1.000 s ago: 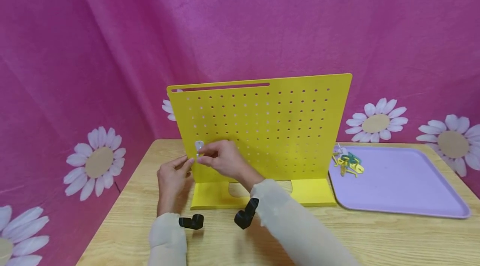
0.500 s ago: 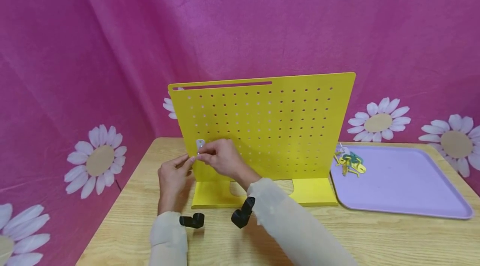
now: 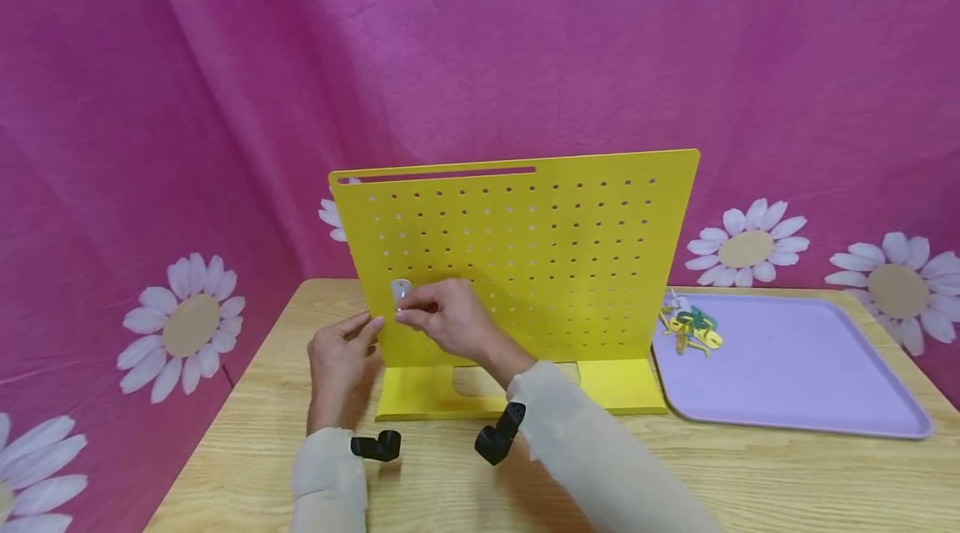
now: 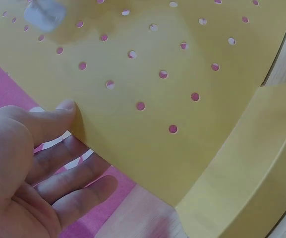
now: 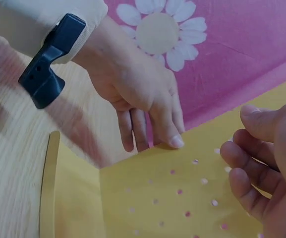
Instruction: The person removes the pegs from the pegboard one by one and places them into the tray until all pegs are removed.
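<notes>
A yellow pegboard (image 3: pixel 517 258) stands upright on its base. My left hand (image 3: pixel 341 358) holds its left edge, with the thumb (image 4: pixel 66 106) on the front face and the other fingers behind. On the board's lower left, a white hook (image 3: pixel 401 289) lies flat against the face, its upper plate showing. My right hand (image 3: pixel 453 318) pinches the hook's lower end between thumb and index finger; the fingertips hide that part. In the left wrist view, the white hook (image 4: pixel 44 15) is blurred at the top edge. The right wrist view shows the right hand (image 5: pixel 269 158) with curled fingers, the hook out of sight.
To the right, a lilac tray (image 3: pixel 795 366) holds a small pile of yellow, green and white hooks (image 3: pixel 692 329) at its left corner. Everything rests on a wooden table (image 3: pixel 420 483). Behind hangs a pink cloth (image 3: pixel 525 41) with daisies.
The head view has shifted slightly. Both hands keep their places at the board's left side, and the right fingers stay at the white hook with only a slight movement.
</notes>
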`<act>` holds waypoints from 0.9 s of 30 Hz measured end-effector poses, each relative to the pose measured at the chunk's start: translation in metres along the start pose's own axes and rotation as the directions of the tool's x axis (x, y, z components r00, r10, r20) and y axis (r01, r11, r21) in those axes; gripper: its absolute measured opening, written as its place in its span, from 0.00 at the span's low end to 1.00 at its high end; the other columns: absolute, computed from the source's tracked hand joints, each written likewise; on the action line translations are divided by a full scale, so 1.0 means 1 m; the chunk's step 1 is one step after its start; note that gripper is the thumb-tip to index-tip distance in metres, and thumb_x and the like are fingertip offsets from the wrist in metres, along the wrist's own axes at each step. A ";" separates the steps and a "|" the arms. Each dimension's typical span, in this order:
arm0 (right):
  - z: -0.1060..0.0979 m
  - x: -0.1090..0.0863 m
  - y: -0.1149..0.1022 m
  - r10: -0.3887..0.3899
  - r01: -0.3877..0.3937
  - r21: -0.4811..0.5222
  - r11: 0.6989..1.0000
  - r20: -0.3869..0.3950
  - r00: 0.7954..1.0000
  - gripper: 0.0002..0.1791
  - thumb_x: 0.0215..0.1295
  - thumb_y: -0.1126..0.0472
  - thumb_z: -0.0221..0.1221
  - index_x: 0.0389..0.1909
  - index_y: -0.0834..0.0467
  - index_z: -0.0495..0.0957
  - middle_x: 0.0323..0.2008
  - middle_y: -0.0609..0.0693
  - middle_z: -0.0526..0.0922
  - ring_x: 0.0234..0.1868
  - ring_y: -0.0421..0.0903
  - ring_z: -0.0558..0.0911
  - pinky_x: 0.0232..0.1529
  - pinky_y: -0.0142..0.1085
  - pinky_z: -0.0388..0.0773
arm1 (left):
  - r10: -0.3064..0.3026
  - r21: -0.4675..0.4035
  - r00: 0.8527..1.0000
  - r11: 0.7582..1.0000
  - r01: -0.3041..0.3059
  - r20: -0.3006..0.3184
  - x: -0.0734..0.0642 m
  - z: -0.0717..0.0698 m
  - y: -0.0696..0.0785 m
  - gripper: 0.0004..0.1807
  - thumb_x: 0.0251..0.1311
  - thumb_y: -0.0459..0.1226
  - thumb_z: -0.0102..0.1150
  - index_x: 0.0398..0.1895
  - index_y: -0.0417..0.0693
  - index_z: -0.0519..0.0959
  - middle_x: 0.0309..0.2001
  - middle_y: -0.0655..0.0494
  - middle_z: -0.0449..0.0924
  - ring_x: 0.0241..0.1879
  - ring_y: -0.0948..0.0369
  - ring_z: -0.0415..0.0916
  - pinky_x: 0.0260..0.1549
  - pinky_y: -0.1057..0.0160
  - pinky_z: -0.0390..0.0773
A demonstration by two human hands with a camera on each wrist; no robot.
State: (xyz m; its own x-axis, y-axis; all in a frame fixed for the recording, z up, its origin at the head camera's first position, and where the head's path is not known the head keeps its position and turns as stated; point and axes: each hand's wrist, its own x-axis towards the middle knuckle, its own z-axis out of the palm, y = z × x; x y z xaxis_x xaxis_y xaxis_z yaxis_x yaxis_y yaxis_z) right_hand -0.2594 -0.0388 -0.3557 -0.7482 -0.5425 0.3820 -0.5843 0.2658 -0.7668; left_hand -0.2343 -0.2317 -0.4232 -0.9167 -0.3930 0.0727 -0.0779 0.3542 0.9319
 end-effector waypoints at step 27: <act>-0.103 -0.092 0.042 -0.010 0.006 -0.069 0.998 -0.058 0.998 0.04 0.64 0.68 0.67 0.37 0.60 0.89 0.32 0.46 0.86 0.29 0.42 0.78 0.26 0.33 0.80 | 0.020 0.034 1.000 0.999 -0.019 -0.017 0.000 0.000 0.001 0.20 0.67 0.43 0.65 0.58 0.42 0.82 0.51 0.43 0.83 0.41 0.49 0.85 0.42 0.53 0.85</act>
State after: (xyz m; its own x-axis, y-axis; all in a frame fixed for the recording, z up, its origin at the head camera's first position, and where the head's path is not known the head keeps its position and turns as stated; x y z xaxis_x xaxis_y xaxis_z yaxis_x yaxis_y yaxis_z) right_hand -0.2476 0.1048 -0.3698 -0.7595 -0.4977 0.4189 -0.6088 0.3167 -0.7274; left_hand -0.2339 -0.2315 -0.4221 -0.9112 -0.4003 0.0972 -0.0735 0.3903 0.9178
